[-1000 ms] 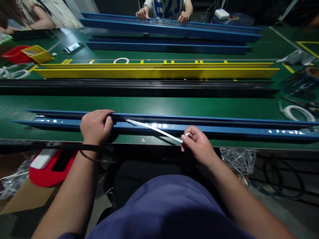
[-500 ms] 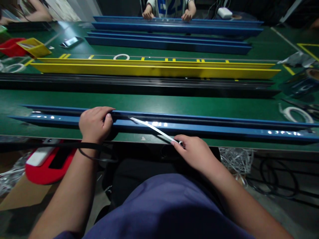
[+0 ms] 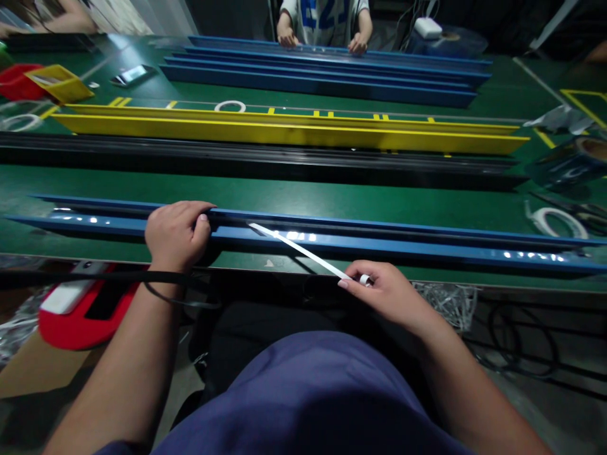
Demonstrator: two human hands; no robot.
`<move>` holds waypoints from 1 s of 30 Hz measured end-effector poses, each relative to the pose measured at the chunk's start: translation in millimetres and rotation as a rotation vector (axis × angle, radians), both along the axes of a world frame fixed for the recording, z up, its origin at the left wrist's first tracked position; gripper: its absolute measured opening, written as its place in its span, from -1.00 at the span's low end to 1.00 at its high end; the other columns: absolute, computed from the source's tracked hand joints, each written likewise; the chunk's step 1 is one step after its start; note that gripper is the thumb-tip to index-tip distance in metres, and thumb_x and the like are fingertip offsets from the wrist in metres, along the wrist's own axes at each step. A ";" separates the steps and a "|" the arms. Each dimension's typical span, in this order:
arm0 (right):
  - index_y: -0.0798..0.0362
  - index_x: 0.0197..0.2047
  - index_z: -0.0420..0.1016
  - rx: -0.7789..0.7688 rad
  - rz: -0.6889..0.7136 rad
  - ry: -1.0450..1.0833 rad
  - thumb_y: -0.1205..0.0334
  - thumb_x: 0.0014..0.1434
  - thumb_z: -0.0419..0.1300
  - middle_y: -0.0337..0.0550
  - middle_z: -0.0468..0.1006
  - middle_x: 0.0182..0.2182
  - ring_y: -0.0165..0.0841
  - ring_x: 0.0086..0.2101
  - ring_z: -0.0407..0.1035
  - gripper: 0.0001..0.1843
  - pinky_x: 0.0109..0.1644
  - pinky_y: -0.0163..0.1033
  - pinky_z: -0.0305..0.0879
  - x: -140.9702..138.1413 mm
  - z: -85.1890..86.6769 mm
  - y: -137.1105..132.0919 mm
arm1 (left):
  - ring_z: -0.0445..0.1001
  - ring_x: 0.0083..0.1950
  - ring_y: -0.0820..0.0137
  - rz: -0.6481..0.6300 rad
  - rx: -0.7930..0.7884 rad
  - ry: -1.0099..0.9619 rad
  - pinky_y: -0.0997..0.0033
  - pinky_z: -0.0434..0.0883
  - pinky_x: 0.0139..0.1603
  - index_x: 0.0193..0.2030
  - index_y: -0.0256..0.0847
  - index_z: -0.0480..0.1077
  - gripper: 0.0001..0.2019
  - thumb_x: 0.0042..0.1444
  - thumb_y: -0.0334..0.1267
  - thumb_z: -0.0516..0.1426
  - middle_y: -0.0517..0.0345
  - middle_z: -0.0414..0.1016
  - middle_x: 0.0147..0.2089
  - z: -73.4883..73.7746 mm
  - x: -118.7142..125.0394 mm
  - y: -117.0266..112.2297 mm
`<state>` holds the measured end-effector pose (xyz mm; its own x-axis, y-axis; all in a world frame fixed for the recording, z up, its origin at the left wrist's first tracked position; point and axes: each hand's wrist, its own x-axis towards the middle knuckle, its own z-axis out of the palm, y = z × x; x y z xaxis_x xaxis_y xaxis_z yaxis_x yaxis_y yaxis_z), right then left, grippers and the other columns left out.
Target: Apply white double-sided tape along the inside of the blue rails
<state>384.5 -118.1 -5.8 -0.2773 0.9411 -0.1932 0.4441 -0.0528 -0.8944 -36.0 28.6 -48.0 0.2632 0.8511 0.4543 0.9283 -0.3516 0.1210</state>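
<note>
A long blue channel-shaped profile (image 3: 379, 244) lies along the near edge of the green table, with a dark strip down its inside. Over its left part my left hand (image 3: 176, 232) is closed, fingers wrapped across the rails. My right hand (image 3: 379, 287) pinches a narrow white strip (image 3: 303, 250) between thumb and fingers, just off the table's front edge. From there the strip slants up and left, taut, its far end at the inside of the blue profile. A short curl of the strip pokes out above my right fingers.
Beyond lie a black profile (image 3: 265, 162), a yellow profile (image 3: 284, 129) and several blue profiles (image 3: 322, 82), the farthest under a co-worker's hands (image 3: 358, 43). White rolls (image 3: 559, 222) and a film roll (image 3: 569, 164) sit at right. A black cable (image 3: 95, 277) crosses my left wrist.
My right hand has moved right and slightly down, so more of the white strip shows. My left hand keeps its hold. The co-worker's blue profile is now closer to the ones before it.
</note>
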 end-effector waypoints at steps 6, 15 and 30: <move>0.05 -0.23 0.65 0.042 -0.045 0.021 -0.13 0.38 0.32 -0.21 0.54 -0.37 -0.42 -0.38 0.35 -0.61 -0.32 -0.36 0.16 10.7 -2.4 -9.2 | 0.58 0.15 0.11 -0.014 0.010 -0.004 0.14 0.35 0.19 0.09 -0.20 0.61 -0.60 0.40 -0.18 -0.03 -0.04 0.66 0.11 0.1 -0.6 0.3; 0.07 -0.28 0.62 0.085 -0.114 0.040 -0.11 0.38 0.30 -0.17 0.51 -0.40 -0.39 -0.39 0.35 -0.60 -0.34 -0.34 0.17 19.1 6.0 -19.4 | 0.59 0.15 0.12 -0.017 0.051 0.014 0.15 0.37 0.17 0.10 -0.18 0.60 -0.60 0.43 -0.17 -0.04 -0.02 0.66 0.11 -1.8 -2.2 0.4; 0.08 -0.52 0.16 0.295 -0.242 0.538 0.07 0.37 0.32 -0.04 0.54 0.12 -0.05 0.34 0.26 -0.45 0.45 0.13 0.25 1.8 1.0 -34.4 | 0.60 0.15 0.09 -0.033 0.076 0.013 0.13 0.38 0.16 0.11 -0.20 0.60 -0.56 0.44 -0.13 -0.07 -0.05 0.67 0.10 -3.0 -1.5 0.2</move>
